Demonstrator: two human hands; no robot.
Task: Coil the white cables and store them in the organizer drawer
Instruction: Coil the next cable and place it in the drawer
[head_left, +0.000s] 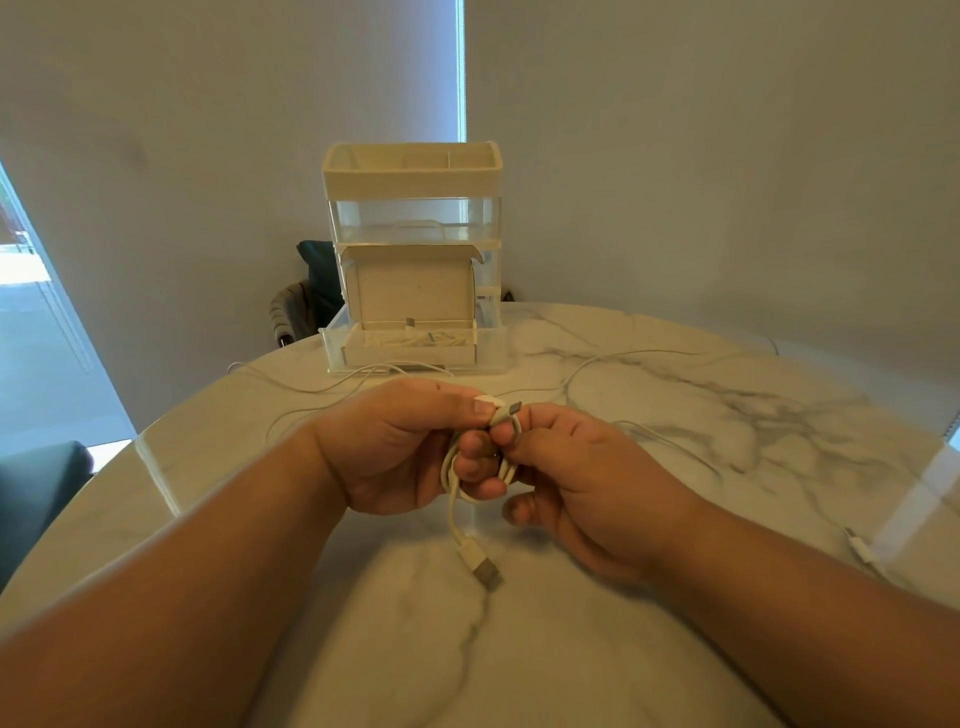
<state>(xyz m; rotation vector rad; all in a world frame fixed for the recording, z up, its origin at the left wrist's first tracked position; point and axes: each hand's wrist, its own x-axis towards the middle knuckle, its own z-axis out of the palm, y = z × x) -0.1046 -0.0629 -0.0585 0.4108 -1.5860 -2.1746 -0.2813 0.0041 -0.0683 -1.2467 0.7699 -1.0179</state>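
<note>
the round marble table (623, 649) fills the lower view. the white and clear organizer (413, 176) stands at its far edge. the organizer's bottom drawer (491, 345) is pulled out toward the person. a pale cardboard box (415, 291) sits in that drawer with its lid flipped up against the organizer's front, and stored cables (410, 340) lie in the box's tray.

the two hands meet in front of the organizer, well apart from it and over the table's middle. the left hand (395, 447), a little left of the organizer's centre, has its fingers curled round the coiled white cable (449, 462), with the thumb pressed on top of the bundle. the right hand (587, 478), a little right of the organizer's centre, pinches the same cable at its small connector end (511, 408) between thumb and forefinger. its other fingers are loosely bent.

a usb plug (485, 569) hangs from the coil on the side away from the organizer. whether it touches the table cannot be told.

a thin loose cable (311, 387) trails on the table in front of the organizer's left corner. a second loose cable (649, 353) runs off to the organizer's right. a lone plug (860, 548) lies far to the organizer's right, near the table's edge.
</note>
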